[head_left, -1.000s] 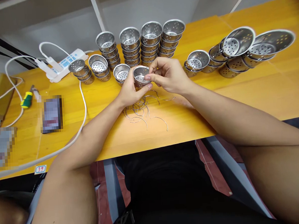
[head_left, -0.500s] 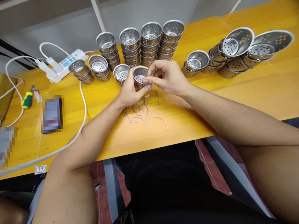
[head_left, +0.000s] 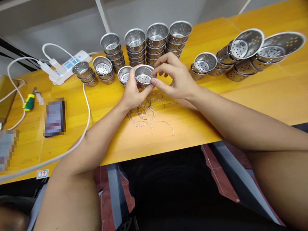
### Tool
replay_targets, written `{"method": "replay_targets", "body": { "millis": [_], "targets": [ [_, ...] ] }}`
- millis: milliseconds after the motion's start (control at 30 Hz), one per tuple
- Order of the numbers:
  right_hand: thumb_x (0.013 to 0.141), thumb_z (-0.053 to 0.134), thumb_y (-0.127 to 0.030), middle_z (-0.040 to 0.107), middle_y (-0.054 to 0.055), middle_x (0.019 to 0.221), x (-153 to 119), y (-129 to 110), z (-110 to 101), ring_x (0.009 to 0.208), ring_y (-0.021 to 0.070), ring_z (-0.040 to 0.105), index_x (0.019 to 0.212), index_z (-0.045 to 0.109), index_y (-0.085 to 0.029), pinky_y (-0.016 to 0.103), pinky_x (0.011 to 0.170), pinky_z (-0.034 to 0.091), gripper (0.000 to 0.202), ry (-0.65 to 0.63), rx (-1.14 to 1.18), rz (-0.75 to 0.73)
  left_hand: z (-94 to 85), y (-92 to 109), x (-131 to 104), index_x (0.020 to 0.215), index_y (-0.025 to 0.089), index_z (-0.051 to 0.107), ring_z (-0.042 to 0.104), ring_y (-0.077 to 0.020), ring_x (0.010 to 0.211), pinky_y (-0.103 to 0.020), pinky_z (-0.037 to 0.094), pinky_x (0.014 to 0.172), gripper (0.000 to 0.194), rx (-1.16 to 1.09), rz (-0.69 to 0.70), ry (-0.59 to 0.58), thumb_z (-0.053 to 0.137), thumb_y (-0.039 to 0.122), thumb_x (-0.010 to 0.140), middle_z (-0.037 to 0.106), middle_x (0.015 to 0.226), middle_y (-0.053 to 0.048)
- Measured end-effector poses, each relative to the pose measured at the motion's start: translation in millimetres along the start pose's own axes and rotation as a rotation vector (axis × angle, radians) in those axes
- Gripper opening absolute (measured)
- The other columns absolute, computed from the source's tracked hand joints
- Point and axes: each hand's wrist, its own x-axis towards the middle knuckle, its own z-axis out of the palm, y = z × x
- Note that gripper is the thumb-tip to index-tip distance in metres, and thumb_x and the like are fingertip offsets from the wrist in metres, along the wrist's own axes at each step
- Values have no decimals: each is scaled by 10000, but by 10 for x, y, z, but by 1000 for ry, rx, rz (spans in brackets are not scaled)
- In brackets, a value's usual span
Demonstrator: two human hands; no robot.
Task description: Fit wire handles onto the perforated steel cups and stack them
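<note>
A small perforated metal cup (head_left: 143,76) is held above the table, mouth up and tilted towards me. My left hand (head_left: 132,92) is closed round its left side, with the thumb along the front. At the right rim, the thumb and forefinger of my right hand (head_left: 178,79) pinch the cup's edge; its other fingers are curled and lifted. Whether a wire is between those fingertips is too small to tell. Several thin curved wires (head_left: 146,112) lie loosely on the table below the hands. Another perforated cup (head_left: 123,74) stands just behind my left hand.
Stacked perforated cups (head_left: 110,45) stand along the back, with leaning stacks (head_left: 245,47) at right. A white power strip (head_left: 69,66), its cable (head_left: 88,108), a green-and-yellow screwdriver (head_left: 28,102) and blurred phone-like objects (head_left: 54,117) lie at left. The table's front edge runs below my forearms.
The cup has tipped slightly and shows more of its mouth. My right fingers have drawn back from inside the cup to its right rim and opened a little.
</note>
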Motion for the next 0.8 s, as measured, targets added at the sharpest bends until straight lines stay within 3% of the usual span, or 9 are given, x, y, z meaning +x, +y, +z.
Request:
{"method": "replay_targets", "body": {
  "millis": [167, 400, 533, 633, 800],
  "targets": [
    [1023, 949, -884, 765, 174, 1479, -8, 4, 1, 1466, 454, 735, 1215, 919, -346, 662, 1287, 646, 573, -65, -20, -56, 14, -52, -15, 1932, 398, 153, 756, -352, 1590, -624, 657, 1393, 1047, 24, 13, 11, 598, 969, 1177, 600, 1725, -178],
    [1070, 904, -847, 753, 184, 1543, -40, 51, 58, 1527, 448, 723, 1298, 959, -326, 669, 1341, 617, 571, -144, 14, -72, 20, -49, -37, 1948, 399, 180, 729, -380, 1663, -633, 635, 1439, 1078, 31, 43, 13, 679, 942, 1161, 600, 1754, -171],
    [1102, 866, -831, 751, 195, 1569, -48, 89, 66, 1531, 450, 721, 1360, 946, -315, 684, 1376, 599, 582, -160, 16, -94, 11, -61, -31, 1974, 405, 100, 712, -385, 1687, -650, 614, 1465, 1126, 35, 55, -28, 636, 971, 1161, 582, 1788, -180],
    [1067, 877, -865, 743, 191, 1627, -39, 101, 51, 1592, 481, 684, 1521, 875, -322, 710, 1411, 581, 707, -162, -10, -79, -13, -75, -16, 1957, 414, 145, 702, -401, 1722, -669, 603, 1477, 1162, 45, 27, -35, 622, 1051, 1110, 579, 1810, -172],
    [1025, 869, -900, 649, 197, 1823, -21, 116, 40, 1691, 529, 594, 1876, 588, -332, 764, 1455, 536, 1061, -183, -61, -52, -57, 18, -4, 1904, 425, 286, 641, -430, 1815, -653, 566, 1524, 1184, 65, 9, -40, 630, 1139, 1025, 586, 1854, -140]
  ]
}}
